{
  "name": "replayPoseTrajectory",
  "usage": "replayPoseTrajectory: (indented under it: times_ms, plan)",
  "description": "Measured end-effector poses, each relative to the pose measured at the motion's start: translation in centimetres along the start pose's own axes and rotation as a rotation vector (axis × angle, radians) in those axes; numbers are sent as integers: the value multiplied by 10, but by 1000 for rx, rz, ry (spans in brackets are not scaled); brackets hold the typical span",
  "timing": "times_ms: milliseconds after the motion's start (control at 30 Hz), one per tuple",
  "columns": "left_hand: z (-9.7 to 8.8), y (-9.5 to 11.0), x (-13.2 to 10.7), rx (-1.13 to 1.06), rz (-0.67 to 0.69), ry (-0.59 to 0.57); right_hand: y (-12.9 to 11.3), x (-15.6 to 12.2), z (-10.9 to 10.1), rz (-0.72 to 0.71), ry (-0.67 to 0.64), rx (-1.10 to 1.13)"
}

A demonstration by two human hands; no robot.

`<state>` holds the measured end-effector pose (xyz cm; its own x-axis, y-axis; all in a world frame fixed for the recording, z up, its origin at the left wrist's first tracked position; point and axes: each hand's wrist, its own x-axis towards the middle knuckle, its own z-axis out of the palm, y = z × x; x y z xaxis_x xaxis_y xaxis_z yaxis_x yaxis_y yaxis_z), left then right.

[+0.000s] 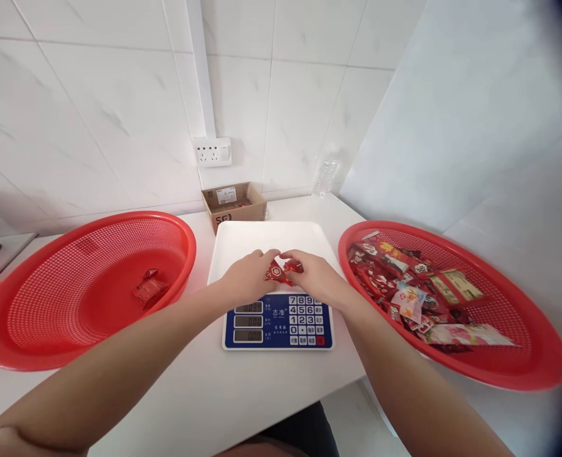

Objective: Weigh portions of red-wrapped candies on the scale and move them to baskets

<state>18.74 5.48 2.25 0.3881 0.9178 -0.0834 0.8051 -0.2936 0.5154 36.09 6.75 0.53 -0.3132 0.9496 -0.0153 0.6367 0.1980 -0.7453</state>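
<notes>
Over the near part of the white weighing pan of a digital scale (271, 233), both hands meet around small red snack packets. My left hand (249, 276) is closed on a red packet (275, 273) with a white hexagon mark. My right hand (316, 274) pinches a second red packet (293, 266), right beside the first; my fingers partly cover both. Below the hands lies the scale's blue panel (279, 327), with keys on the right and three small displays on the left, the top one partly hidden by my left wrist.
A red perforated basket (47, 285) on the left holds a few red packets (151, 289). Another red basket (542, 355) on the right holds many mixed snack packets (411, 298). Behind the scale are a cardboard box (237, 212) and a clear plastic bottle (327, 176) against the tiled wall.
</notes>
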Motion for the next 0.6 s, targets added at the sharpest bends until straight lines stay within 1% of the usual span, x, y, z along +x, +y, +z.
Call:
replayPoseTrajectory:
  times_ms: [167, 267, 300, 367, 467, 533, 600]
  plan:
    - [0, -2, 6, -106, -49, 36, 3, -4, 0, 3, 21, 29]
    - [-2, -5, 6, -263, -94, 83, 4, -3, -1, -7, 95, 65]
    - [-2, -6, 6, -339, -111, 96, 3, -3, -1, -9, 133, 104]
    - [-3, -7, 5, -522, -142, 114, 2, -2, 0, -14, 192, 256]
    - [-5, -5, 1, -838, -187, 110, -4, -2, 2, -49, 217, 552]
    - [-6, 0, -5, -1049, -202, 64, -10, -5, 5, -84, 228, 658]
    - [-6, 6, -12, -1228, -196, -10, -17, -8, 11, -118, 240, 645]
